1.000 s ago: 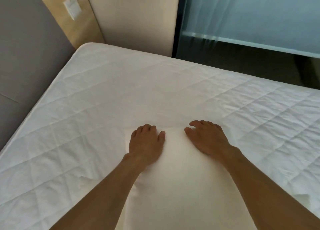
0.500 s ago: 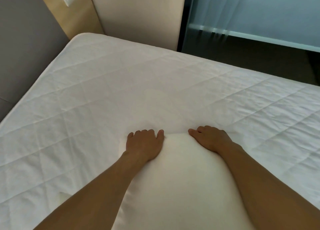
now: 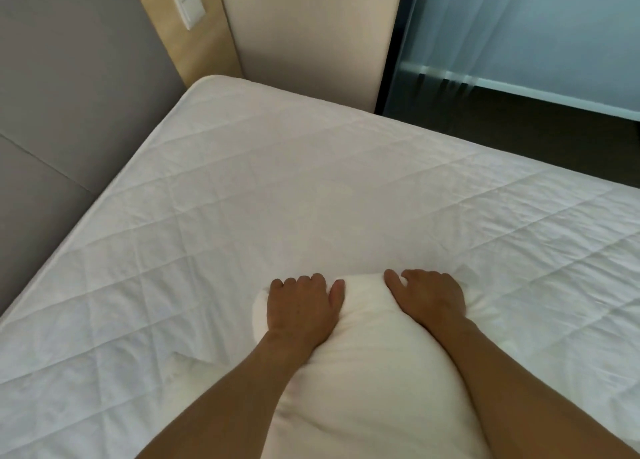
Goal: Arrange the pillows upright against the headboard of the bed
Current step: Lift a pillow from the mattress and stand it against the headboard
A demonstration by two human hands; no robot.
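A plump white pillow (image 3: 374, 372) lies on the quilted white mattress (image 3: 277, 195) near the bottom middle of the head view. My left hand (image 3: 301, 306) grips its far left edge, fingers curled over the top. On the far right edge sits my right hand (image 3: 429, 296), fingers wrapped over it too. Both forearms stretch across the pillow and hide much of it. The grey padded headboard (image 3: 62, 88) runs along the left side of the bed, well away from the pillow.
A wooden wall panel (image 3: 204, 33) carries a white switch plate (image 3: 188, 3) at the top left. Beige wall (image 3: 311, 33) stands behind the bed's far corner. A dark floor strip (image 3: 519, 112) and sheer curtain (image 3: 536, 26) lie beyond the far edge.
My fingers went from lying flat on the pillow to curling over its far edge. The pillow has bunched up and puffed under my hands. The camera view shifted slightly.
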